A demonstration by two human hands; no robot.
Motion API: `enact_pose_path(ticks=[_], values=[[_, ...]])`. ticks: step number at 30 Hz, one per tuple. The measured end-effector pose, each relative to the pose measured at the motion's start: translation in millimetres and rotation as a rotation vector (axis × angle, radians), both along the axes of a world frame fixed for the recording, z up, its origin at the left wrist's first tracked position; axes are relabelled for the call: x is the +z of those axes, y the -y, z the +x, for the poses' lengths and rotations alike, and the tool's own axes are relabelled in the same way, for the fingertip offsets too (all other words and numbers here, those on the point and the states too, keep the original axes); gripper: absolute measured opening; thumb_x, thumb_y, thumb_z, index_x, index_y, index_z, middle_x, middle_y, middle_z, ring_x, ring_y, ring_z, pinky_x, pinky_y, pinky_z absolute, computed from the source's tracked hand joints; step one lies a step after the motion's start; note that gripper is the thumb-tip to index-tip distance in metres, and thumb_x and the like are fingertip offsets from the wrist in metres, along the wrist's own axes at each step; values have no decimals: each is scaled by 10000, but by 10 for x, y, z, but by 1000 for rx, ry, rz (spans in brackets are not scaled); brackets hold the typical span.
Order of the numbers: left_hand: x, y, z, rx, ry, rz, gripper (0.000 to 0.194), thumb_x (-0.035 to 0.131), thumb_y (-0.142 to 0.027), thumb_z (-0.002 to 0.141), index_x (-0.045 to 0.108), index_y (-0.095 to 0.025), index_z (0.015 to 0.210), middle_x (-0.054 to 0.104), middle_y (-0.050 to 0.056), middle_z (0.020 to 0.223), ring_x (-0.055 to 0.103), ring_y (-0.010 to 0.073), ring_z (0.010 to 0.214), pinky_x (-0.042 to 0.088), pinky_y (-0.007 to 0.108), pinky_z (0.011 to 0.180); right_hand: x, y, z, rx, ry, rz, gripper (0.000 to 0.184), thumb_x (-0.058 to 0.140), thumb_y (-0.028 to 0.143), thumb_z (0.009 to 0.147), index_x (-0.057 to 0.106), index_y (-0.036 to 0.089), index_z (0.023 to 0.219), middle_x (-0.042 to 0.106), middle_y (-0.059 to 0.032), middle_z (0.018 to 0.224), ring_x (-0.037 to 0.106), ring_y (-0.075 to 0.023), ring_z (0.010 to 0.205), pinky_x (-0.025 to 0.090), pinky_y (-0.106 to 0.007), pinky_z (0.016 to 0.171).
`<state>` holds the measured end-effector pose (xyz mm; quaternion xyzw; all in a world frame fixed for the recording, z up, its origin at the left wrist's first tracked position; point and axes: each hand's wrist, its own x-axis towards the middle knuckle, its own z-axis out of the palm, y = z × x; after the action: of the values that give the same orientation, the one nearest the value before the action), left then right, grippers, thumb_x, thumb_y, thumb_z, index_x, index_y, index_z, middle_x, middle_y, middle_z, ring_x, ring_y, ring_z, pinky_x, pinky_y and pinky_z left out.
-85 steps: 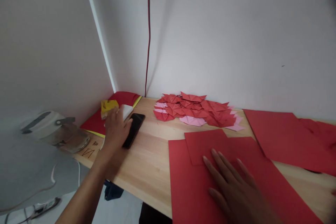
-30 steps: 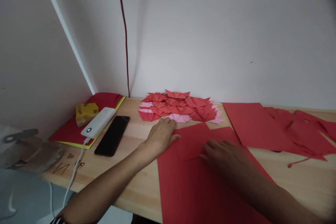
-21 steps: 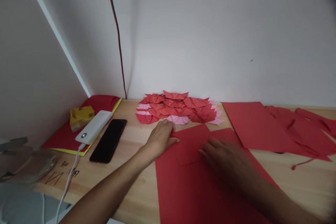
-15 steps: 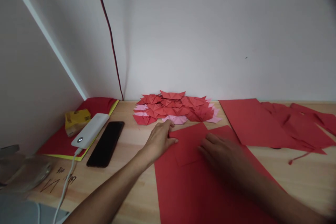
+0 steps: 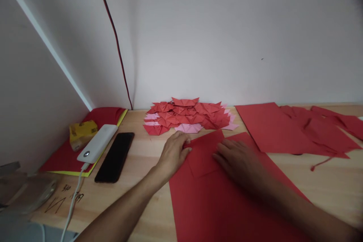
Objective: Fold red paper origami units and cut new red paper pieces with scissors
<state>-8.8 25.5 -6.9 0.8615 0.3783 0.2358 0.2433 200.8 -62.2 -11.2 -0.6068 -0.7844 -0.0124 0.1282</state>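
A small square sheet of red paper (image 5: pixel 202 155) lies on top of a larger red sheet (image 5: pixel 204 204). My left hand (image 5: pixel 173 153) pinches the small sheet's left edge between thumb and fingers. At its right edge is my right hand (image 5: pixel 236 159), slightly blurred, fingers bent and held together; its fingertips rest on the paper and the thumb is partly hidden. Just beyond both hands sits a pile of folded red paper shapes (image 5: pixel 185 111), with pink ones (image 5: pixel 189 127) among them, against the wall.
On the left are a black phone (image 5: pixel 115 157), a white power bank (image 5: pixel 98 143) with a cable (image 5: pixel 70 206), a yellow packet (image 5: pixel 82 134) and red and yellow sheets (image 5: pixel 58 159). A clear container (image 5: pixel 31 193) stands at the table edge. More red paper (image 5: pixel 263 126) lies on the right.
My left hand has left the power bank and phone area and come to the small sheet's left edge. My right hand's fingers, earlier spread flat, are now bent at its right edge. The view has shifted.
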Motion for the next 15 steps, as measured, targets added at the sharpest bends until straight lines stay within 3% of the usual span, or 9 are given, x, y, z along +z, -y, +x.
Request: enact_pose_path(ticks=[5,8,11,15], values=[[38,7,-4,21,86,-75,76,559,-94,793,546,-169,788,584,-5,774,518,131,721,379,241,665,37,-14,82,-27,-317,15,249,409,231,968,534,215,754,602,-21,806,569,-162,719,447,-294,662],[69,8,-19,37,127,-2,60,557,-131,831,560,-175,792,584,-8,756,520,131,711,383,242,661,53,-54,162,-126,-574,160,118,454,312,947,537,228,936,617,-53,973,599,-179,832,492,-314,740],[93,21,-27,28,190,85,65,543,-166,873,573,-184,819,620,6,805,554,140,761,414,255,702,51,-117,245,-267,-730,290,278,498,390,915,502,233,1144,599,-108,1151,624,-220,913,508,-390,823],[118,64,-26,-19,300,185,77,536,-151,891,577,-186,836,656,26,858,606,142,822,464,273,757,18,-186,314,-295,-819,218,432,532,448,879,469,217,1239,604,-145,1186,645,-257,958,531,-430,815]])
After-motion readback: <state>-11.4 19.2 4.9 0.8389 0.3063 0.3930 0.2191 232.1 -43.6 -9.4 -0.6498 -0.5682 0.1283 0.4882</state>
